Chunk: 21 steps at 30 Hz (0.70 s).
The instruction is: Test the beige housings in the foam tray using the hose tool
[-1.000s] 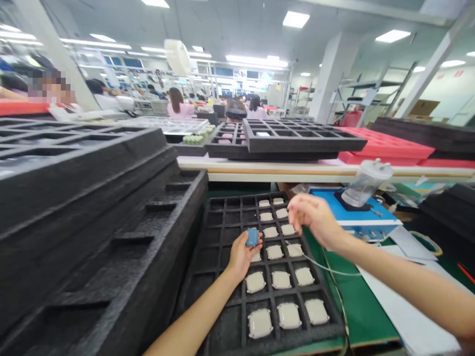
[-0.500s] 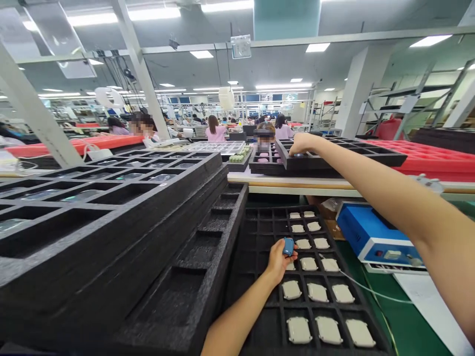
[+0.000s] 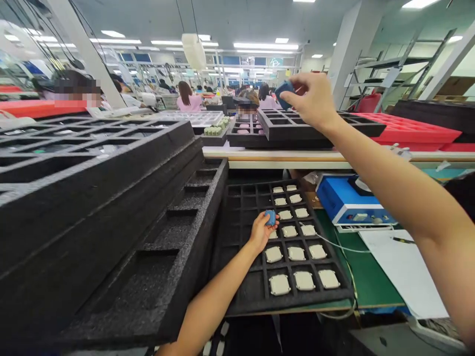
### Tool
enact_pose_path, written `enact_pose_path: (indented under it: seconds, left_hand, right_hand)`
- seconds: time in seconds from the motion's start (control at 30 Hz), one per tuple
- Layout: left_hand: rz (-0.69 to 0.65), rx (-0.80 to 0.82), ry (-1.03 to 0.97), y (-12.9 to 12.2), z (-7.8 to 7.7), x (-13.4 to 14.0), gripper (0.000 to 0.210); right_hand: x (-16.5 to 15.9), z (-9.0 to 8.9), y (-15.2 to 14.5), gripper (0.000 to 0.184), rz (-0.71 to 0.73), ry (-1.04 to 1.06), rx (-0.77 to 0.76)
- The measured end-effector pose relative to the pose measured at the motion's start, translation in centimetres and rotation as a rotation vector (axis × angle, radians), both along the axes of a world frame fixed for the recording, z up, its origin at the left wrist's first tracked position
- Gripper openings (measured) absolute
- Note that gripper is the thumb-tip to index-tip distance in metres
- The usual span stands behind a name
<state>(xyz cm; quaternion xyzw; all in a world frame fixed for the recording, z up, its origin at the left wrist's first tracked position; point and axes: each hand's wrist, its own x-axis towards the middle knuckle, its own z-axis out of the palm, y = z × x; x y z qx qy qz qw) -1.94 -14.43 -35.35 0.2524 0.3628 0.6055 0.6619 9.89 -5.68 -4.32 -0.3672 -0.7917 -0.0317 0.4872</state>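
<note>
My left hand [image 3: 261, 232] is closed around a small blue plastic case [image 3: 270, 217], its thumb across one side, above a black foam tray [image 3: 241, 289]. Several cream square casings [image 3: 296, 253] sit in the tray's compartments, on its right side. Higher up, my right hand [image 3: 313, 99] pinches a second, darker blue case [image 3: 285, 95] between thumb and fingers. It hangs in the air over another black foam tray [image 3: 274, 131] on the raised shelf. The far side of each blue case is hidden.
Stacked black foam trays [image 3: 122, 198] rise at the left. Red foam trays [image 3: 408, 131] lie on the shelf [image 3: 267, 160] at the right. Below stands a blue instrument box [image 3: 341, 198], beside white paper [image 3: 401, 267] with a pen [image 3: 403, 240]. A pale cable [image 3: 345, 247] crosses the green bench. Several people sit farther back.
My right hand has risen from the shelf tray with a blue case in its fingers. My left hand still holds its blue case. The camera view has tipped downward and turned rightward.
</note>
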Motion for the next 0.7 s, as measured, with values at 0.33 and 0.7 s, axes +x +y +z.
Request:
enact_pose_path:
  seconds: [0.33, 0.7]
  left_hand:
    - [0.116, 0.112, 0.099, -0.1, 0.8, 0.3, 0.018]
    - [0.108, 0.092, 0.234, -0.5, 0.2, 0.9, 0.027]
  right_hand:
    - [5.2, -28.7, -6.4, 0.034, 0.21, 0.277, -0.91]
    - [6.5, -32.1, -6.7, 0.028, 0.128, 0.18, -0.736]
